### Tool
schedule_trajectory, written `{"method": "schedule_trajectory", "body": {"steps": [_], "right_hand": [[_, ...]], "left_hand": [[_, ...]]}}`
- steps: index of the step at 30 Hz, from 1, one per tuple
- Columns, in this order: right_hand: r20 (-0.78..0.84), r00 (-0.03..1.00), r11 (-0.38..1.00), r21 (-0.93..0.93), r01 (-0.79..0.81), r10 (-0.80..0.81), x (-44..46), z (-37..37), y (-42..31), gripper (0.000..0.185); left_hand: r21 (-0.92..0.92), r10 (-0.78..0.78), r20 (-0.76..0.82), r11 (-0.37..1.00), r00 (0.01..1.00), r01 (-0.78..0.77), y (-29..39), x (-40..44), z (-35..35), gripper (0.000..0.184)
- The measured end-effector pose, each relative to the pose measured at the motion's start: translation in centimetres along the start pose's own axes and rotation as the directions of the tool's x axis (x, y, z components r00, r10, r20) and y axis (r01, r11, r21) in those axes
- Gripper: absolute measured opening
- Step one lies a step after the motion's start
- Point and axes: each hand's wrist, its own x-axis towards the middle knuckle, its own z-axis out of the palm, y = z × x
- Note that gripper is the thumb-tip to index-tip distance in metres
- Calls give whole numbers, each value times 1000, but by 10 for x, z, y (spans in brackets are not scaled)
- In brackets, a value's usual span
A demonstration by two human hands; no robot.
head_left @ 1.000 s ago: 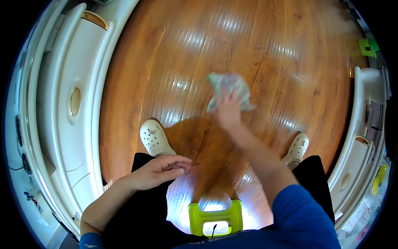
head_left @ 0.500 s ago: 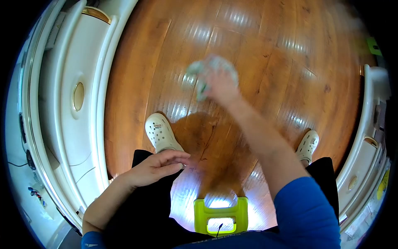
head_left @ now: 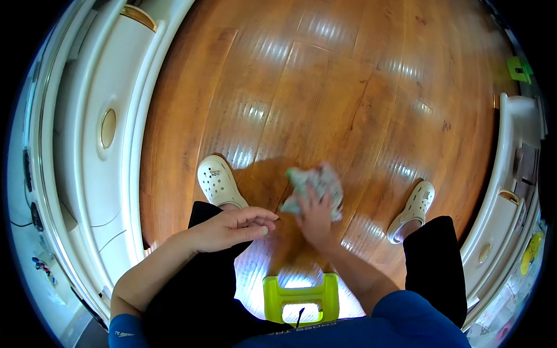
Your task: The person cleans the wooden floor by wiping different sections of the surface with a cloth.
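One crumpled pale cloth [head_left: 318,180], green at one corner, underlies the right hand [head_left: 316,219].

From my end I see a pale green and white cloth [head_left: 319,184] blotched with faint pink and grey, brighter green at its left corner. The floor [head_left: 325,116] reads warm orange-brown to me, patterned with darker wood grain and rippled white glints. The 2 clogs, left [head_left: 217,181] and right [head_left: 415,206], are cream, dotted with dark holes. On the near side I make out a lime-green stool [head_left: 331,296], black trousers [head_left: 185,296] and a blue shirt [head_left: 400,316] with pale lettering. The left cabinet [head_left: 96,87] is white with a gold-rimmed oval [head_left: 108,129].
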Motion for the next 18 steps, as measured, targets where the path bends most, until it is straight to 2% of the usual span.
{"method": "schedule_trajectory", "body": {"steps": [2, 3, 4, 6, 8, 9, 10, 12, 15, 17, 18], "right_hand": [[208, 974, 996, 51, 75, -84, -48, 14, -8, 59], [201, 977, 996, 56, 64, -74, -57, 16, -3, 59], [232, 967, 994, 33, 103, -107, -64, 13, 10, 59], [195, 963, 982, 0, 191, -187, -64, 1, 46, 60], [41, 993, 994, -23, 110, -109, -31, -26, 89, 61], [-47, 999, 1000, -25, -18, 16, -10, -39, 110, 62], [-157, 985, 994, -74, -79, 66, 16, -62, 126, 68], [-295, 931, 971, -34, -236, 216, 69, -88, 167, 66], [-451, 872, 967, -66, -248, 193, 154, -103, 237, 60], [-351, 823, 867, -56, -495, 447, 199, -115, 222, 68], [-359, 824, 871, -57, -488, 439, 209, -107, 207, 72]], "left_hand": [[-20, -35, -20, 999, 999, 35, 10, 1, 3, 39], [-47, -64, -43, 997, 997, 62, 15, 3, 4, 39], [-38, -70, -35, 997, 997, 68, 17, 3, 4, 39], [-62, -86, -93, 995, 992, 81, 16, 2, 4, 38], [-60, -116, -100, 992, 988, 110, 16, 1, 2, 38], [-55, -137, -109, 990, 984, 132, 16, 3, 2, 38], [-54, -147, -106, 988, 983, 141, 18, 5, 3, 38], [-71, -198, -119, 979, 973, 190, 22, 6, 4, 37], [-70, -176, -88, 983, 980, 170, 23, 13, 2, 40], [-86, -191, -88, 979, 978, 184, 27, 18, 5, 39], [-99, -198, -81, 977, 977, 190, 29, 22, 7, 38]]}}
